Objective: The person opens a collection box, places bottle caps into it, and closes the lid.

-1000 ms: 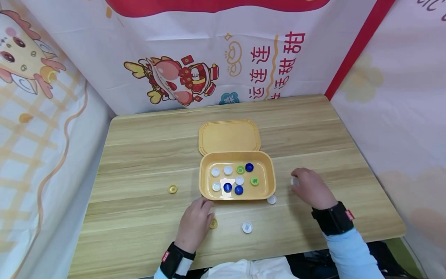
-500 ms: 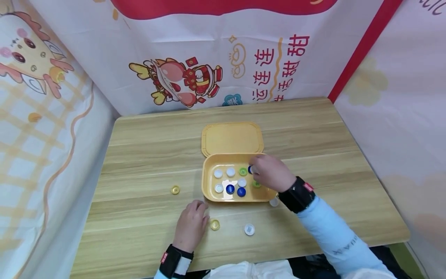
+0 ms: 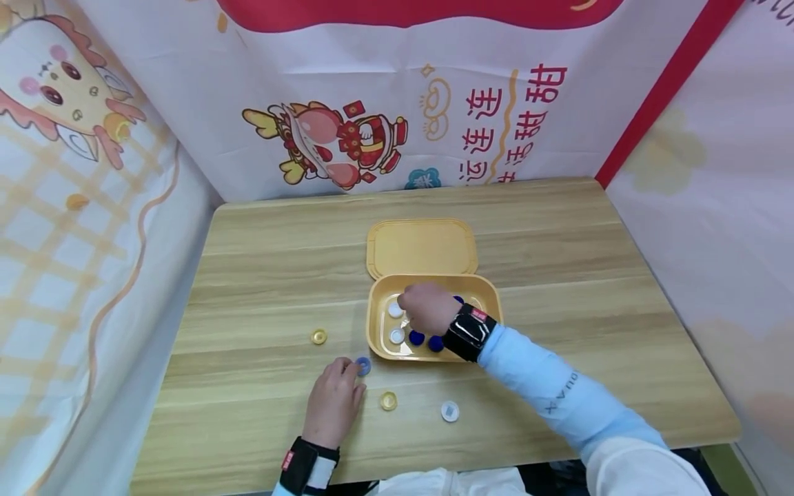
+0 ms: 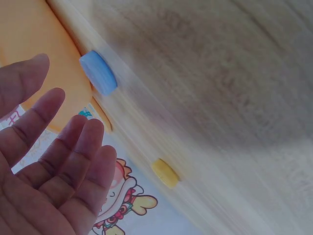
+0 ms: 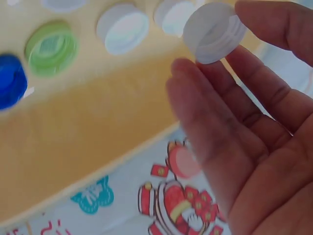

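Note:
My right hand (image 3: 428, 308) is over the yellow plastic box (image 3: 373, 324), pinching a white bottle cap (image 5: 214, 33) between thumb and fingers. Inside the box lie several caps, among them white caps (image 5: 122, 28), a green cap (image 5: 51, 48) and blue caps (image 5: 11, 81); the hand and wrist hide some in the head view. My left hand (image 3: 333, 403) is by the box's near left corner with its fingers loosely extended, holding nothing. Just beyond its fingertips a lighter blue cap (image 4: 99, 73) lies on the table, close to the box wall.
Behind the box lies its yellow lid (image 3: 422, 246). Loose on the wooden table (image 3: 260, 275) are a yellow cap (image 3: 318, 336) to the left, a second yellow cap (image 3: 388, 401) in front, and a white cap (image 3: 449, 412). A printed cloth (image 3: 347, 62) hangs behind the table.
My right hand has come from the table's right side, across the box, to its left part with the white cap. My left hand has drawn back slightly, and the lighter blue cap now shows.

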Action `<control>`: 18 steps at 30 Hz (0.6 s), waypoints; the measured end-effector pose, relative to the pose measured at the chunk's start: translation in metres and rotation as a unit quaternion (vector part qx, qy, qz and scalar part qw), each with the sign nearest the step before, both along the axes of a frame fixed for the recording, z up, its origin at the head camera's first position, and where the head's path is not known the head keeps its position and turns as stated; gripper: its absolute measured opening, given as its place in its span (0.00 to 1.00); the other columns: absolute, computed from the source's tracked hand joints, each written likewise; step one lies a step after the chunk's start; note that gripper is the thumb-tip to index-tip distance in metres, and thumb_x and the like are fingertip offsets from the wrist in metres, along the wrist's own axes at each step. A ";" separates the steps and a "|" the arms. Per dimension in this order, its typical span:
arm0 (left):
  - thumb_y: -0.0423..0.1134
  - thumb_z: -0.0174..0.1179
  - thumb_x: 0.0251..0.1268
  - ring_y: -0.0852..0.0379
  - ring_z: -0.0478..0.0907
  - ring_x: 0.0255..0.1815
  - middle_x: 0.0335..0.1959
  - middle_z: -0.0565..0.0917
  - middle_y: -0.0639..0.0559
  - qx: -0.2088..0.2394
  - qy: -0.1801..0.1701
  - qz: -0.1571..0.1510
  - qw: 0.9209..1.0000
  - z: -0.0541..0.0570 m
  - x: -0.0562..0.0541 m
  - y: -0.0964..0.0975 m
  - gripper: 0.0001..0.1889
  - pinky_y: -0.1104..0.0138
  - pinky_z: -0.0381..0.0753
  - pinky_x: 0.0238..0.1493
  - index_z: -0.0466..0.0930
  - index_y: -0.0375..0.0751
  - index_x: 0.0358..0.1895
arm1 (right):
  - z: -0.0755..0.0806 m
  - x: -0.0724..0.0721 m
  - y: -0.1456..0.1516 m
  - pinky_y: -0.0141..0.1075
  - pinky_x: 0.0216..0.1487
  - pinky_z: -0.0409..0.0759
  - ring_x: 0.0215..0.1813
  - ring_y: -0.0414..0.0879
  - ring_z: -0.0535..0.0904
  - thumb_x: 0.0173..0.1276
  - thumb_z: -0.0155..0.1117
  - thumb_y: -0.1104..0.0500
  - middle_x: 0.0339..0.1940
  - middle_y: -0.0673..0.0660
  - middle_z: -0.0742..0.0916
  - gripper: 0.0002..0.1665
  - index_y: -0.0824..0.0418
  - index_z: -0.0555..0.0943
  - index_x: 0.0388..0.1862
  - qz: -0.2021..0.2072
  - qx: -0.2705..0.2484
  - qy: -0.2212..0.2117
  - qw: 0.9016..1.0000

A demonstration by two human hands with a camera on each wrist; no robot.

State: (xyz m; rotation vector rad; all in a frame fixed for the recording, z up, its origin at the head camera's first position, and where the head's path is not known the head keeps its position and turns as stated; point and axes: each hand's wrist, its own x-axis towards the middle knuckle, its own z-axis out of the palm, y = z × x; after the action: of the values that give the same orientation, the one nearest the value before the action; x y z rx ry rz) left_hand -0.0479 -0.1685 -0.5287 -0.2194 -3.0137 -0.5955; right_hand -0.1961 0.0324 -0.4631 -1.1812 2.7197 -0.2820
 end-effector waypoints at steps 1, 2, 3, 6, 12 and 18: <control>0.33 0.75 0.48 0.48 0.79 0.39 0.40 0.79 0.43 0.001 0.003 0.000 1.000 -0.001 0.000 -0.001 0.16 0.57 0.80 0.40 0.84 0.35 0.42 | -0.005 -0.001 -0.004 0.36 0.26 0.75 0.26 0.44 0.75 0.54 0.69 0.67 0.24 0.50 0.79 0.08 0.57 0.78 0.27 -0.001 0.013 0.004 1.000; 0.33 0.75 0.48 0.48 0.79 0.39 0.40 0.79 0.43 0.002 0.006 0.001 1.000 -0.001 0.001 -0.002 0.16 0.57 0.80 0.40 0.84 0.35 0.42 | -0.010 -0.002 -0.009 0.36 0.26 0.75 0.26 0.44 0.75 0.55 0.69 0.65 0.24 0.50 0.79 0.08 0.57 0.78 0.28 -0.005 0.026 0.005 1.000; 0.33 0.75 0.48 0.48 0.79 0.38 0.40 0.79 0.43 0.003 0.009 0.001 1.000 -0.001 0.001 -0.003 0.16 0.57 0.80 0.40 0.84 0.35 0.41 | -0.013 -0.003 -0.013 0.36 0.26 0.74 0.27 0.44 0.75 0.55 0.70 0.64 0.25 0.49 0.79 0.09 0.56 0.78 0.29 -0.010 0.037 0.003 0.999; 0.33 0.75 0.48 0.48 0.79 0.38 0.40 0.79 0.43 0.004 0.011 0.003 1.000 -0.002 0.001 -0.004 0.15 0.57 0.80 0.40 0.84 0.35 0.41 | -0.021 -0.004 -0.021 0.37 0.23 0.74 0.26 0.45 0.76 0.58 0.70 0.61 0.25 0.50 0.80 0.10 0.57 0.77 0.35 -0.024 0.064 0.002 0.998; 0.33 0.74 0.49 0.49 0.79 0.40 0.41 0.80 0.43 0.002 -0.010 0.020 1.000 -0.003 0.001 -0.006 0.15 0.58 0.81 0.41 0.84 0.36 0.41 | -0.030 -0.003 -0.027 0.40 0.24 0.76 0.29 0.48 0.78 0.62 0.67 0.61 0.24 0.51 0.80 0.12 0.59 0.72 0.39 -0.040 0.093 -0.002 0.995; 0.33 0.74 0.49 0.49 0.79 0.40 0.41 0.80 0.44 0.004 -0.015 0.024 1.000 -0.004 -0.002 -0.010 0.15 0.57 0.81 0.41 0.84 0.37 0.42 | -0.037 -0.003 -0.030 0.42 0.25 0.77 0.33 0.50 0.78 0.61 0.68 0.63 0.27 0.53 0.82 0.15 0.59 0.71 0.40 -0.045 0.097 0.004 0.994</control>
State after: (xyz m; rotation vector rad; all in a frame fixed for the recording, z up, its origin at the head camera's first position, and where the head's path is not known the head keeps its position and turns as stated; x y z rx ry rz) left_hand -0.0497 -0.1787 -0.5326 -0.1387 -3.0344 -0.6111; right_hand -0.1987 0.0026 -0.4998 -1.0127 2.7364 -0.0222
